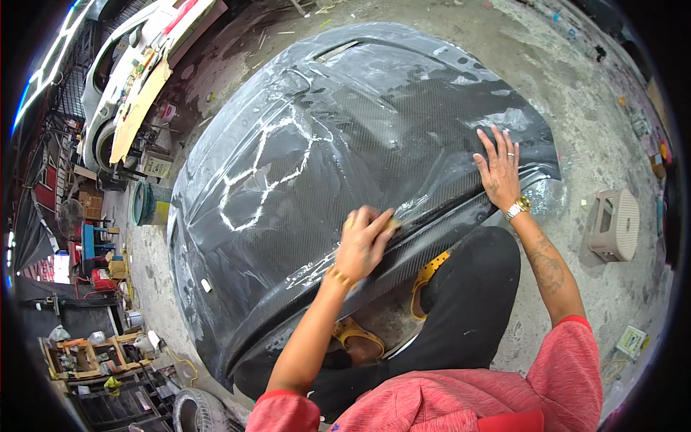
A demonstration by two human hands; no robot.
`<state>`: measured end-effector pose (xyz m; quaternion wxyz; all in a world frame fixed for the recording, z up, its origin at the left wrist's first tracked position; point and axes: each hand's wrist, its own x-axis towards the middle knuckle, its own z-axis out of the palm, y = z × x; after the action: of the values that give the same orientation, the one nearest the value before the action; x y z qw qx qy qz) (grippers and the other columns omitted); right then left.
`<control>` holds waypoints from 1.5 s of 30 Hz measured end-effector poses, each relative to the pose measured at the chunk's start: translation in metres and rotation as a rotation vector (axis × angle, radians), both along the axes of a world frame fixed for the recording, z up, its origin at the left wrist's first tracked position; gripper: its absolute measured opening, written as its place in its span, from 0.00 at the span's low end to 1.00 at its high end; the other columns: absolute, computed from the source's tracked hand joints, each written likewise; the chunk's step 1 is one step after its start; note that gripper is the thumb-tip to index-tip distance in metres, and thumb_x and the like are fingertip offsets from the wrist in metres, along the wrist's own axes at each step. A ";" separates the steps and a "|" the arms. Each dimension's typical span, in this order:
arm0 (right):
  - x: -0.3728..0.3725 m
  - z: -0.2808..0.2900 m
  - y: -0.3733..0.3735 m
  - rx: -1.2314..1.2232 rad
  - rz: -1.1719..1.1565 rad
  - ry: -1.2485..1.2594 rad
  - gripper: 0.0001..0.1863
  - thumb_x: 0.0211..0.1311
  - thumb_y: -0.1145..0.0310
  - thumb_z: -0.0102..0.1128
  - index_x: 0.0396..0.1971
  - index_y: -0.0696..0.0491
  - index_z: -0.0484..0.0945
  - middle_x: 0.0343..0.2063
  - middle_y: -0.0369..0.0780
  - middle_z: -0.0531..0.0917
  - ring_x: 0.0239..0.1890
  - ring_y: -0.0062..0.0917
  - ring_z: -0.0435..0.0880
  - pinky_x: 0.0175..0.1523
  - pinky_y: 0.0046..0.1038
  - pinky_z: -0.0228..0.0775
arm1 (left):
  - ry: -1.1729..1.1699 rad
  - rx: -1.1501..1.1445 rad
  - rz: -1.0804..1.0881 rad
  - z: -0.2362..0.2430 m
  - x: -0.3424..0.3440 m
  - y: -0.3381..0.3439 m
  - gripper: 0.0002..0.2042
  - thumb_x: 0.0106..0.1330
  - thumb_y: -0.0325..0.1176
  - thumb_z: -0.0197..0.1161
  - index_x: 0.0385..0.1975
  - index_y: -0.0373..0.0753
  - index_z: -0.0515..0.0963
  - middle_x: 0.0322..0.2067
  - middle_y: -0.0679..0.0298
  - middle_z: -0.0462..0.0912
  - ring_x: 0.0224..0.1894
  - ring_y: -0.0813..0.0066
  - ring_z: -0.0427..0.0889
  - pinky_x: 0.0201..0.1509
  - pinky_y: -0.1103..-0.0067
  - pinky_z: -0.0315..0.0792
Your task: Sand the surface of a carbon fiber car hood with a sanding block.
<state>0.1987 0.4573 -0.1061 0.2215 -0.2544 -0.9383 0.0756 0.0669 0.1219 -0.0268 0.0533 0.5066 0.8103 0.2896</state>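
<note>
A large black carbon-fibre car hood (345, 158) lies in front of me, smeared with whitish residue and wet-looking patches. White outlines are drawn on its left half. Close to the hood's near edge, my left hand (363, 241) presses on the surface with its fingers closed on a small tan pad (392, 225); motion blurs the fingers, and the pad's exact kind is unclear. My right hand (499, 169) rests flat with spread fingers on the hood's right end. A small white piece (206, 286) sits on the hood's left side.
A beige plastic stool (614, 225) stands on the concrete floor at right. To the left are a green-rimmed bucket (142, 203), a white car body (108, 93) and a cluttered wooden rack (93, 356). A tire (199, 412) lies at lower left.
</note>
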 end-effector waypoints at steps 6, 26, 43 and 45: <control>-0.005 0.013 -0.003 -0.024 -0.001 -0.028 0.30 0.77 0.44 0.41 0.74 0.37 0.61 0.75 0.41 0.57 0.77 0.46 0.51 0.78 0.57 0.38 | 0.019 -0.101 -0.072 0.010 -0.014 0.017 0.20 0.66 0.32 0.64 0.59 0.38 0.78 0.44 0.55 0.74 0.47 0.55 0.73 0.55 0.67 0.69; -0.001 0.009 0.002 -0.013 0.009 -0.022 0.30 0.78 0.44 0.38 0.74 0.38 0.60 0.75 0.41 0.57 0.77 0.45 0.51 0.78 0.53 0.39 | 0.309 0.003 -0.013 0.002 -0.071 0.048 0.23 0.62 0.31 0.67 0.59 0.40 0.77 0.42 0.54 0.74 0.45 0.54 0.73 0.50 0.64 0.70; 0.002 0.015 0.004 -0.006 0.012 -0.016 0.29 0.80 0.47 0.38 0.74 0.39 0.61 0.77 0.38 0.56 0.79 0.41 0.49 0.80 0.50 0.36 | 0.207 -0.064 0.137 -0.003 -0.014 -0.003 0.23 0.64 0.30 0.66 0.60 0.40 0.77 0.44 0.55 0.74 0.46 0.56 0.72 0.52 0.64 0.69; 0.000 0.012 0.001 -0.024 0.022 -0.016 0.29 0.80 0.47 0.38 0.75 0.40 0.61 0.77 0.38 0.56 0.79 0.41 0.49 0.80 0.49 0.36 | 0.171 -0.097 0.067 0.004 -0.024 -0.013 0.24 0.63 0.31 0.68 0.61 0.41 0.77 0.44 0.57 0.74 0.45 0.58 0.72 0.51 0.66 0.69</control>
<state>0.1985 0.4585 -0.0938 0.2099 -0.2474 -0.9418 0.0874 0.0427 0.1094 -0.0230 -0.0012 0.4991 0.8414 0.2072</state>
